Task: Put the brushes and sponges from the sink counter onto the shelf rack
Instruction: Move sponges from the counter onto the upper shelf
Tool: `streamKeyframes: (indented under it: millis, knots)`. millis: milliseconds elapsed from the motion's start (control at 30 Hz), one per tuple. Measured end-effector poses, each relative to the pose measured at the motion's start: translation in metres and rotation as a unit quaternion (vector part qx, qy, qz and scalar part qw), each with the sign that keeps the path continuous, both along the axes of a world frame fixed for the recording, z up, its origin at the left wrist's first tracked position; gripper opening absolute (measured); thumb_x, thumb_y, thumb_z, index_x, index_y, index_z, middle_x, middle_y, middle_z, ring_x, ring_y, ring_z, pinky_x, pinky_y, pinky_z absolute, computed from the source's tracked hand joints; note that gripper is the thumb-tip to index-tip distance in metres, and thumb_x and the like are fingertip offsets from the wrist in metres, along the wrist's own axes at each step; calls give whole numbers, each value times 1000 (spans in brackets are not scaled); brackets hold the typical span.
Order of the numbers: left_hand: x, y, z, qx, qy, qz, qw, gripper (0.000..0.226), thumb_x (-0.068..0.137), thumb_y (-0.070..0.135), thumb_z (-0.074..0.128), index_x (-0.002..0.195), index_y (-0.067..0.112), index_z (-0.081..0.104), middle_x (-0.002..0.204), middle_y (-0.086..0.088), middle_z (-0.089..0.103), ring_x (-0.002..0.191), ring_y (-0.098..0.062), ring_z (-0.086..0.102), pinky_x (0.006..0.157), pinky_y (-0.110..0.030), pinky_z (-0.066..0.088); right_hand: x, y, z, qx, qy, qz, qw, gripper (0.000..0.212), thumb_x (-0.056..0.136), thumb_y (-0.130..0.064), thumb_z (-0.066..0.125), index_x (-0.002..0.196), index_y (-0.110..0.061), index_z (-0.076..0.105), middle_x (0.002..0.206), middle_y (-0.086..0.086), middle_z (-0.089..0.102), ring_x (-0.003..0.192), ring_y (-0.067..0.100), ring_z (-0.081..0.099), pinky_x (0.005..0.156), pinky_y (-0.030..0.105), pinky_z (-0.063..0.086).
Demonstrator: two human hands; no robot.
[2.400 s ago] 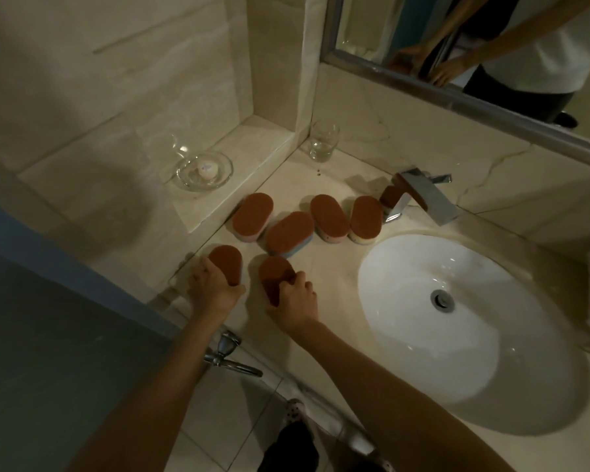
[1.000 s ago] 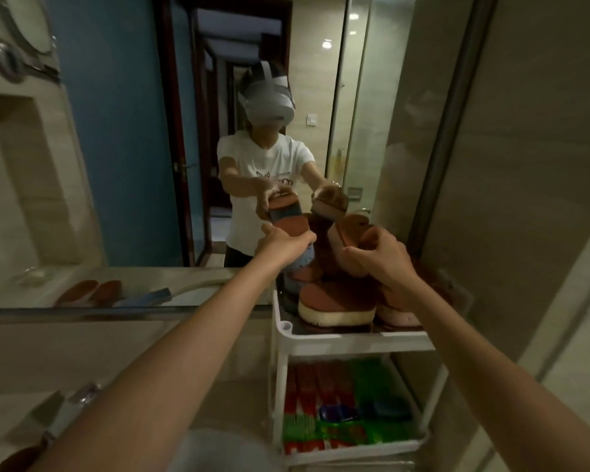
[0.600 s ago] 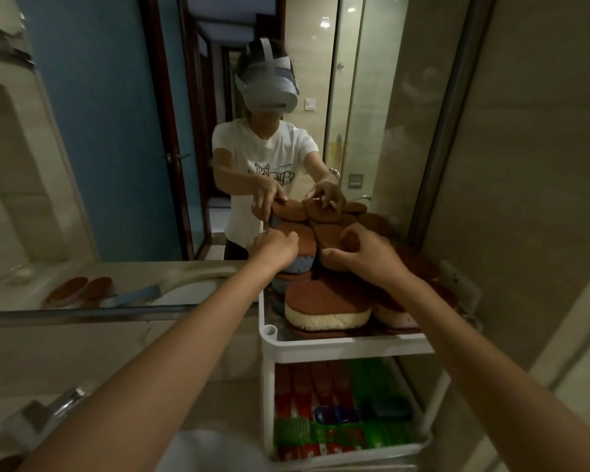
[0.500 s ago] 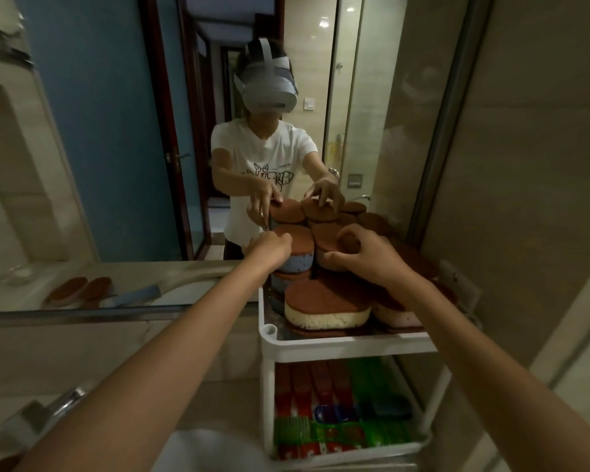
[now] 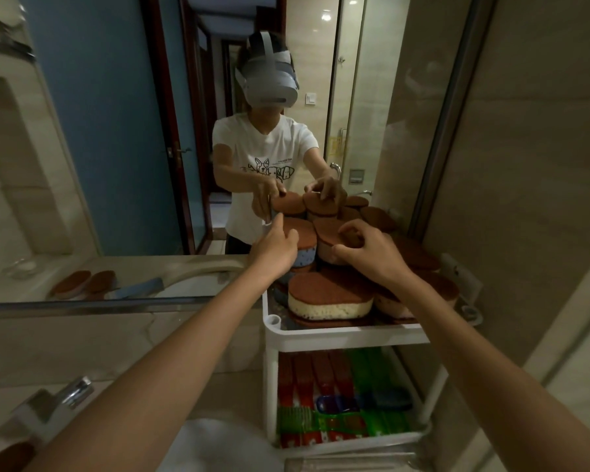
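Sponges fill the top tier of the white plastic shelf rack (image 5: 348,335), and everything else sits relative to that rack. They are oval pads, each with a rough rust-brown scouring face over a soft foam base. Nearest the rack's front rim lies a cream-based sponge (image 5: 329,299), its porous side speckled. Behind it, at the rack's back left, a blue-based sponge (image 5: 304,245) tops a short stack, and the left hand (image 5: 276,248) rests against its left edge with fingers loosely curled (whether they actually grip it cannot be told). Just right of that, the right hand (image 5: 365,248) pinches a pink-based sponge (image 5: 331,238), thumb under its foam side and fingertips curled onto the brown face, holding it tilted on the heap. More brown-topped pads crowd the rack's right side. The tier below holds long glossy red and green plastic brushes (image 5: 338,396) lying side by side. Left of the rack, a chrome faucet (image 5: 53,405) juts over the pale stone counter, and the mirror (image 5: 116,148) above doubles the pile.
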State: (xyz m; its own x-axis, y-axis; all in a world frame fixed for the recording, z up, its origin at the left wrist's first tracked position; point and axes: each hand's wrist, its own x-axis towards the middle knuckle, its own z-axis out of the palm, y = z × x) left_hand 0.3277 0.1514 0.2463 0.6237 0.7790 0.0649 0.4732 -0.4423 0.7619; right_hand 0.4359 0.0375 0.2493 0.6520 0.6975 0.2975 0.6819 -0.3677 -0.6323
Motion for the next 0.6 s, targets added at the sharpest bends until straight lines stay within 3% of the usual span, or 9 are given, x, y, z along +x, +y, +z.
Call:
streamKeyframes:
  millis: [100,233,367,600]
  knots:
    - [-5,-1,2,1,-14,-37,999,55,95,39,36,147,26,25,152,-6,34,136,-29,36,102,-37,36,1,-2,0,20,-11,2,1000,43,83,-27,65,123,-17,54,124,8,62,114,23,58,88,31,48]
    - [-7,-3,5,10,-1,-59,998,67,85,40,55,145,25,30,139,-4,46,118,-22,49,84,-28,39,6,-5,0,27,-16,-2,1000,43,84,-26,62,126,-19,54,125,6,61,115,22,57,82,25,42]
    - [-6,-2,0,63,41,-57,996,77,81,40,62,147,23,26,145,-7,42,130,-26,43,99,-32,40,5,-5,-6,-7,-55,13,998,47,84,-31,61,130,-25,52,127,11,57,116,24,55,85,24,40]
    - [-3,-2,-5,89,8,-44,995,71,86,45,56,146,18,28,145,-8,43,130,-27,44,100,-35,40,3,-5,-1,-33,-91,25,995,45,89,-29,56,133,-23,53,136,5,57,121,21,55,89,25,43]
